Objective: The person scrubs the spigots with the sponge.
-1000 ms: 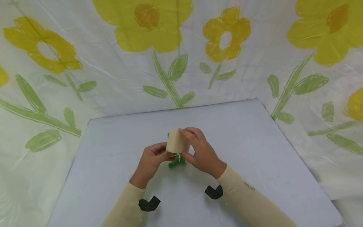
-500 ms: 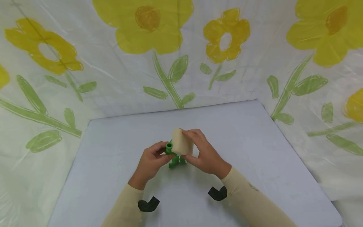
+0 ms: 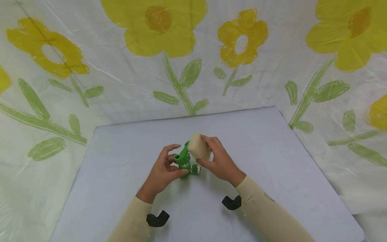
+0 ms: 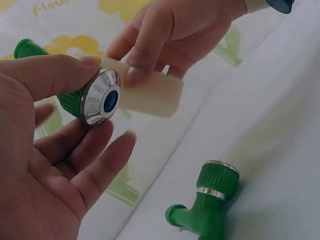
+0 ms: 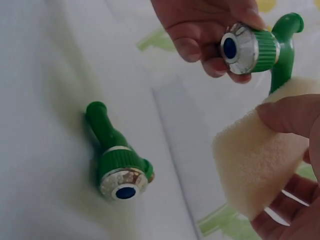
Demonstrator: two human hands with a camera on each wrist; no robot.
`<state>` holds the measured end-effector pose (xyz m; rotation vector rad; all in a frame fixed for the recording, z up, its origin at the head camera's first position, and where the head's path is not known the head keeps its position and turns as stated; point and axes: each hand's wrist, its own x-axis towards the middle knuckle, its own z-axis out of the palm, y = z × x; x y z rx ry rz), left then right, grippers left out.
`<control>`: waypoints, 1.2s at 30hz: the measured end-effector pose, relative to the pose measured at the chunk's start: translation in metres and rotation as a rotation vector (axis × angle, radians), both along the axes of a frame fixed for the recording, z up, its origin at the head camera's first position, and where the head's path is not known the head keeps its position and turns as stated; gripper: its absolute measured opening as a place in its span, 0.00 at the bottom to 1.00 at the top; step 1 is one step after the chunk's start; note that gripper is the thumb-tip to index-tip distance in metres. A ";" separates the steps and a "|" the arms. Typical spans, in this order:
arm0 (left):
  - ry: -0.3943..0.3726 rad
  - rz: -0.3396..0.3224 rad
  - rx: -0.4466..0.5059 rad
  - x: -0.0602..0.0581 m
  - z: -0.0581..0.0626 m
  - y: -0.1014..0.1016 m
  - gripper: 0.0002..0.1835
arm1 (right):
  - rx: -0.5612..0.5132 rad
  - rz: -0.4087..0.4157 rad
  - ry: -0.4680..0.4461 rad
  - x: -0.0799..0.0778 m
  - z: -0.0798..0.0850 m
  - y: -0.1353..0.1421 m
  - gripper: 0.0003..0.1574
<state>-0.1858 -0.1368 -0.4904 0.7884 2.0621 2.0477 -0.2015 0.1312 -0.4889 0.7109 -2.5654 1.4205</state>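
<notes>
My left hand (image 3: pixel 161 171) pinches a green tap (image 3: pixel 182 156) by its ribbed knob, thumb on one side and fingers below. The knob's silver cap with a blue centre faces the left wrist camera. In my right hand (image 3: pixel 222 164) is a cream sponge (image 5: pixel 260 155), gripped between thumb and fingers. Its edge lies against or just before the tap's pipe end; whether they touch I cannot tell. A second green tap (image 5: pixel 120 160) with a similar silver and blue cap lies on the table below both hands. In the head view, the held tap partly hides it.
The pale table (image 3: pixel 121 161) has its far edge against a hanging white sheet (image 3: pixel 136 87) painted with yellow flowers. Black curved pieces (image 3: pixel 158 218) sit on both wrists over beige sleeves.
The sponge has shifted to the right and tilted, uncovering the tap in my left hand. That tap has turned, and more of its body and the second tap's knob now show.
</notes>
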 end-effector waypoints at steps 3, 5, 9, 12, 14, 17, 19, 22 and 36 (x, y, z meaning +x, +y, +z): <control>0.000 -0.018 0.010 0.000 -0.001 0.002 0.46 | -0.001 0.006 0.002 0.000 -0.002 -0.001 0.53; 0.007 -0.011 0.018 -0.001 -0.001 0.003 0.43 | -0.004 0.004 0.004 0.000 -0.003 -0.002 0.53; -0.015 0.030 0.056 -0.002 -0.001 0.002 0.36 | 0.003 -0.016 0.003 -0.001 -0.005 0.000 0.53; -0.047 0.064 0.079 -0.002 0.000 -0.001 0.34 | 0.000 -0.032 -0.002 -0.001 -0.006 0.003 0.53; -0.068 0.067 0.102 -0.003 0.001 -0.003 0.33 | -0.007 -0.038 -0.011 -0.001 -0.006 0.004 0.53; -0.078 0.073 0.134 -0.004 0.000 -0.003 0.30 | -0.021 -0.043 -0.032 -0.001 -0.006 0.006 0.53; -0.055 0.095 0.142 -0.004 -0.001 -0.001 0.25 | -0.025 -0.045 -0.049 -0.001 -0.006 0.006 0.53; -0.001 0.164 0.131 -0.004 -0.002 0.001 0.20 | -0.032 -0.040 -0.062 -0.001 -0.008 0.006 0.53; 0.217 0.444 -0.186 -0.006 -0.008 0.003 0.13 | -0.045 -0.049 -0.037 0.000 -0.011 0.008 0.53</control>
